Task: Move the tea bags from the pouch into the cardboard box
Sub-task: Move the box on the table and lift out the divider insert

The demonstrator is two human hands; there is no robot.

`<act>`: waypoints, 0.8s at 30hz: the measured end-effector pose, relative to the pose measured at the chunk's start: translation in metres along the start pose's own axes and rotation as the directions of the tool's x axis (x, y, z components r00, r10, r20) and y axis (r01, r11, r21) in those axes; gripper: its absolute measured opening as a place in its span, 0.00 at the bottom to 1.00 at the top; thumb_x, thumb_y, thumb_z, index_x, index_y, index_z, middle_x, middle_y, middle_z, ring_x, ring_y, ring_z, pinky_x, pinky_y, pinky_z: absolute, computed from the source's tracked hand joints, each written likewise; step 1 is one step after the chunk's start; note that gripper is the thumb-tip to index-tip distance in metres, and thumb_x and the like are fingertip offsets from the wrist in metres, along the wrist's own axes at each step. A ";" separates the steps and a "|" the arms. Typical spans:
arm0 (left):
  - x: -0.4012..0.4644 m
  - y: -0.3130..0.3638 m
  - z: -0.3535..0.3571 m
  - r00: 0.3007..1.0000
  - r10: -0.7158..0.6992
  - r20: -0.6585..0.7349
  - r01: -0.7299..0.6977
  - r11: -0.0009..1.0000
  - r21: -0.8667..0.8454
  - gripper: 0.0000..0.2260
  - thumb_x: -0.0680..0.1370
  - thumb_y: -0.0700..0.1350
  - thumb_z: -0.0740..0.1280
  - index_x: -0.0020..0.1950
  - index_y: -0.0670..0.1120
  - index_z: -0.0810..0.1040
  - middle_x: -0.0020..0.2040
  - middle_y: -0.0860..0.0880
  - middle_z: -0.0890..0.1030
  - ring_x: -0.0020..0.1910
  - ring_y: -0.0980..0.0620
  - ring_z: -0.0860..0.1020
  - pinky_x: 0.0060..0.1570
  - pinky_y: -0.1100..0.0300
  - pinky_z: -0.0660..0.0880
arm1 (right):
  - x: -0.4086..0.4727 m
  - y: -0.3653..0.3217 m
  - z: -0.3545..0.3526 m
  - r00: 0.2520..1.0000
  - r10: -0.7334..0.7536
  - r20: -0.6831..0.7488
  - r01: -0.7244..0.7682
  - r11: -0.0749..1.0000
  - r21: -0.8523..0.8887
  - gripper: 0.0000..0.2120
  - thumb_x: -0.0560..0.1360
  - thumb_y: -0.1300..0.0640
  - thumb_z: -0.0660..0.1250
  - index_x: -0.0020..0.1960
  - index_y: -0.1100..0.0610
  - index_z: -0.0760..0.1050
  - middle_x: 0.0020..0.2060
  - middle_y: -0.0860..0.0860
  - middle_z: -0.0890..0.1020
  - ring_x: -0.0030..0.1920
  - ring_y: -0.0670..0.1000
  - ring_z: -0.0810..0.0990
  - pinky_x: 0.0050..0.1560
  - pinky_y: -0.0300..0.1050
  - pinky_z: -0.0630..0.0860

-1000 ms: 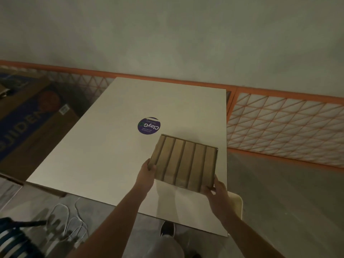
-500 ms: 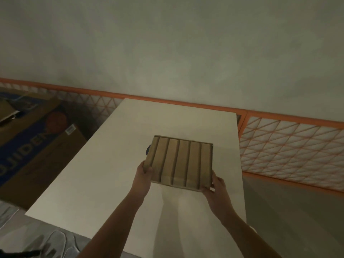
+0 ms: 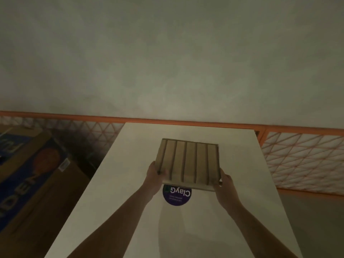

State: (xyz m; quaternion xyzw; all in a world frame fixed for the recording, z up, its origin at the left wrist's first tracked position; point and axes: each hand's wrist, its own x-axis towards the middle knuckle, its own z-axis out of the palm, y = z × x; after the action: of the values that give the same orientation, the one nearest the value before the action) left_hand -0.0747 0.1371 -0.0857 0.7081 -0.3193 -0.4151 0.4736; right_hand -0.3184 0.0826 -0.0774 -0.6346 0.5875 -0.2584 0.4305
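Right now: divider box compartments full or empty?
Empty, as far as visible: the cardboard box shows only bare slots between its dividers. Left hand and right hand hold it.

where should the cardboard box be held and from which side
By its two short side walls, near the corners closest to the person, one hand from each side. The cardboard box is wide, flat and open-topped with dividers, so the left hand and right hand at opposite edges keep it level.

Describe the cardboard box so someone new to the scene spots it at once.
Start at the white table against the grey wall. Above its middle, the left hand and right hand hold a flat tan cardboard box, just beyond a round purple sticker. Dark parallel dividers split it into narrow slots.
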 end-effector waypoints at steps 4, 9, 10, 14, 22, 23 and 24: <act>0.036 -0.004 -0.004 0.999 0.003 0.045 -0.004 1.000 0.025 0.18 0.80 0.39 0.69 0.68 0.41 0.70 0.62 0.39 0.78 0.63 0.39 0.77 0.58 0.48 0.77 | 0.030 0.000 0.017 0.999 0.046 -0.024 -0.047 0.999 -0.022 0.24 0.80 0.64 0.58 0.75 0.54 0.63 0.64 0.57 0.71 0.56 0.55 0.76 0.51 0.42 0.70; 0.066 -0.012 -0.003 0.999 0.002 0.053 -0.003 1.000 0.010 0.15 0.78 0.38 0.70 0.64 0.42 0.73 0.59 0.38 0.79 0.59 0.38 0.79 0.50 0.58 0.79 | 0.050 0.001 0.033 0.994 0.073 -0.078 -0.075 0.997 -0.019 0.26 0.81 0.65 0.59 0.76 0.52 0.60 0.66 0.56 0.72 0.56 0.52 0.75 0.53 0.43 0.72; 0.071 -0.016 -0.002 0.999 0.007 0.053 -0.008 1.000 0.021 0.14 0.79 0.35 0.69 0.63 0.43 0.73 0.59 0.37 0.79 0.59 0.38 0.79 0.49 0.60 0.80 | 0.053 0.001 0.036 0.993 0.072 -0.090 -0.074 0.997 -0.011 0.27 0.81 0.65 0.59 0.77 0.51 0.58 0.68 0.55 0.71 0.60 0.54 0.76 0.55 0.45 0.73; 0.080 -0.019 0.003 0.998 0.018 0.064 -0.024 0.994 0.104 0.35 0.80 0.51 0.71 0.81 0.51 0.56 0.71 0.50 0.65 0.71 0.48 0.68 0.70 0.48 0.70 | 0.068 0.000 0.047 0.993 0.045 -0.109 -0.041 0.998 0.041 0.30 0.82 0.63 0.57 0.79 0.48 0.50 0.73 0.51 0.67 0.70 0.54 0.70 0.66 0.50 0.69; 0.126 -0.008 0.013 0.982 0.176 0.072 -0.188 0.956 0.224 0.47 0.73 0.48 0.79 0.82 0.55 0.51 0.78 0.51 0.60 0.73 0.53 0.64 0.67 0.59 0.68 | 0.121 -0.010 0.061 0.988 0.037 -0.148 -0.024 0.995 0.092 0.32 0.81 0.45 0.57 0.79 0.49 0.48 0.75 0.51 0.63 0.72 0.54 0.66 0.68 0.52 0.66; 0.133 -0.005 0.015 0.980 0.186 0.068 -0.197 0.949 0.246 0.47 0.73 0.49 0.78 0.83 0.53 0.51 0.79 0.49 0.59 0.74 0.51 0.64 0.69 0.55 0.68 | 0.129 -0.012 0.061 0.986 0.044 -0.161 -0.029 0.995 0.095 0.31 0.81 0.46 0.58 0.79 0.50 0.48 0.75 0.51 0.64 0.72 0.55 0.67 0.68 0.53 0.67; 0.139 0.001 0.017 0.980 0.187 0.066 -0.198 0.948 0.251 0.48 0.73 0.49 0.78 0.83 0.53 0.50 0.79 0.48 0.59 0.75 0.50 0.64 0.70 0.52 0.68 | 0.137 -0.014 0.061 0.984 0.049 -0.170 -0.032 0.994 0.103 0.31 0.81 0.47 0.58 0.79 0.50 0.50 0.74 0.52 0.66 0.71 0.55 0.68 0.67 0.52 0.68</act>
State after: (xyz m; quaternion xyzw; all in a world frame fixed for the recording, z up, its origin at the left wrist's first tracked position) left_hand -0.0272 0.0126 -0.1284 0.7200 -0.4476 -0.3368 0.4098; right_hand -0.2356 -0.0365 -0.1199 -0.5754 0.6216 -0.3327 0.4145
